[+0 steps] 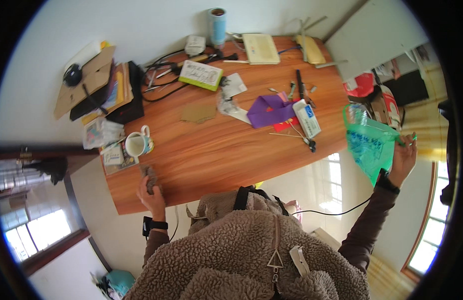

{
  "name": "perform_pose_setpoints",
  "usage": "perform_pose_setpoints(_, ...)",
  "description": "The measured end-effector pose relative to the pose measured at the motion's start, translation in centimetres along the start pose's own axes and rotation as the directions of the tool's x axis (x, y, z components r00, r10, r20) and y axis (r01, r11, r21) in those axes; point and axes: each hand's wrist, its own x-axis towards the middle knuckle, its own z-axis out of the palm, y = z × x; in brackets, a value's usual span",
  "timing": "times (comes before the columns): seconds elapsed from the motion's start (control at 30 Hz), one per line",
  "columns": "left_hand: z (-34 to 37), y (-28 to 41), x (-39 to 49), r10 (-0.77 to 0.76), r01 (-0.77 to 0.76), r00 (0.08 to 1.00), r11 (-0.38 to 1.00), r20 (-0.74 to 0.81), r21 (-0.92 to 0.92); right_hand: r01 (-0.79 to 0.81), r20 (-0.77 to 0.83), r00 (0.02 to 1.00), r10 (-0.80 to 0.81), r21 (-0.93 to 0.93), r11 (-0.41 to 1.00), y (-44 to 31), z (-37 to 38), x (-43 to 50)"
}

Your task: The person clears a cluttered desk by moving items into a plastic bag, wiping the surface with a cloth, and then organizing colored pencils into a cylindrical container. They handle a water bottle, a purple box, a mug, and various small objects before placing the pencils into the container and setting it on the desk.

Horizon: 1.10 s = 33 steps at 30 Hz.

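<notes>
My left hand (pixel 152 197) grips a crumpled grey-brown cloth (pixel 150 179) against the near left part of the wooden table (pixel 201 161). Just beyond that cloth stands a white mug (pixel 137 144) with a coloured pattern, its handle towards the back. Out to the right, past the table's edge, my right hand (pixel 403 159) pinches the rim of a green plastic bag (pixel 370 146). The bag hangs with its mouth partly spread, and a clear plastic container (pixel 357 114) shows at its opening. Each wrist wears a black band.
A purple ribbon (pixel 270 110), a small white box (pixel 307 119) and earphones (pixel 310 144) lie at the right. Farther back are a white-and-green box (pixel 200 75), black cables (pixel 156 98), a router (pixel 310 48) and a blue roll (pixel 217 28). Folders (pixel 119 90) and a plastic box (pixel 102 134) stand left.
</notes>
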Motion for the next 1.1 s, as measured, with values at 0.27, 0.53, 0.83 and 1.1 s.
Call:
perform_pose_setpoints(0.27,7.8,-0.2,-3.8,0.104,-0.082,0.995,0.827,-0.008,0.557,-0.033,-0.167,0.985,0.032,-0.006,0.999,5.6,-7.8,11.5)
perform_pose_setpoints(0.53,18.0,16.4,-6.1,0.083,-0.123,0.892,0.991,0.444,0.062,-0.253,-0.079,0.966,0.247,-0.081,0.964,7.9,-8.8,11.4)
perform_pose_setpoints(0.83,20.9,16.9,10.0,0.177,-0.312,0.926,0.856,0.333,0.413,-0.160,0.248,0.941,0.229,-0.269,0.950,4.0,-0.2,10.9)
perform_pose_setpoints(1.1,19.8,18.1,12.1,0.171,-0.160,0.985,0.953,-0.022,0.259,-0.139,0.197,0.956,0.219,-0.352,0.926,3.1,3.3,8.7)
